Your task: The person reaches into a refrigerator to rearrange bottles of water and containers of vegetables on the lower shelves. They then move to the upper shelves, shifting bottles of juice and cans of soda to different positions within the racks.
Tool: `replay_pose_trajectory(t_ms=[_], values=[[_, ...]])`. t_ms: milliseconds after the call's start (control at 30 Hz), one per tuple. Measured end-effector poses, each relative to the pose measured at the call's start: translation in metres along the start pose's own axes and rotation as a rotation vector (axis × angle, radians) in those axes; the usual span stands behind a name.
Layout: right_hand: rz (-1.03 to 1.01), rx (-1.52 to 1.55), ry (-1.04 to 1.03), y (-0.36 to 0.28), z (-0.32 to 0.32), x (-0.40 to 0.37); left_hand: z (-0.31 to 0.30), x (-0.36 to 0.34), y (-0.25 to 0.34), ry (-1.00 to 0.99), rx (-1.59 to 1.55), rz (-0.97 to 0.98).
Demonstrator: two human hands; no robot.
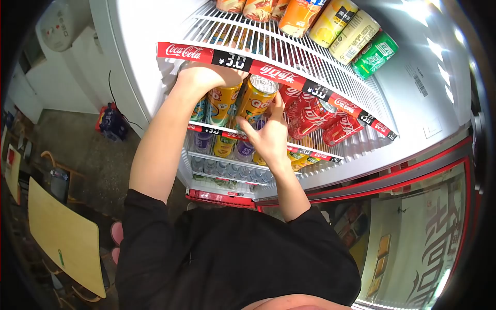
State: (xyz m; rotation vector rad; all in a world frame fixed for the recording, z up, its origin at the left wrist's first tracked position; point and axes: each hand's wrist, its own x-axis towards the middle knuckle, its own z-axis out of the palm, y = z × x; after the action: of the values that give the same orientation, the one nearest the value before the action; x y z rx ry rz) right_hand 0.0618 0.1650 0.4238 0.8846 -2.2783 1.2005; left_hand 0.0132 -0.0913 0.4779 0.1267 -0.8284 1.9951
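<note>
My right hand (269, 135) is wrapped around a yellow Qoo can (257, 99), thumb on its near side and fingers along its right. The can stands tilted at the front of the fridge's second shelf, its silver top showing. My left hand (211, 76) reaches in under the upper shelf's price strip (204, 53). Its fingers are hidden inside, above another yellow can (222, 106), so what they touch cannot be seen. Red Coca-Cola cans (311, 114) sit just right of my right hand.
Orange, yellow and green cans (376, 54) stand on the upper wire shelf (279, 46). Bottles (222, 146) line the shelf below. The fridge door (413, 227) hangs open at right. A wooden table (67, 232) and a dark bag (113, 122) are at left.
</note>
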Motion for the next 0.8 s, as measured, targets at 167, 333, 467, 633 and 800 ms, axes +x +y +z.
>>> replay_pose_trajectory(t_ms=[167,333,467,633,800], values=[[0.007,-0.046,-0.013,0.002,0.0,-0.001,0.002,-0.001,0.003,-0.002,0.026,-0.066],[0.016,-0.191,0.117,0.012,-0.01,-0.009,-0.001,-0.005,0.009,-0.017,-0.003,-0.146],[0.127,-0.143,0.153,0.02,-0.021,-0.011,0.002,-0.002,0.005,-0.059,-0.026,-0.077],[0.073,-0.175,0.215,0.03,-0.027,-0.016,-0.002,0.012,-0.055,-0.47,-1.652,-0.135],[0.151,-0.2,0.2,0.026,-0.037,-0.016,0.005,0.028,-0.092,-0.839,-2.123,-0.214]])
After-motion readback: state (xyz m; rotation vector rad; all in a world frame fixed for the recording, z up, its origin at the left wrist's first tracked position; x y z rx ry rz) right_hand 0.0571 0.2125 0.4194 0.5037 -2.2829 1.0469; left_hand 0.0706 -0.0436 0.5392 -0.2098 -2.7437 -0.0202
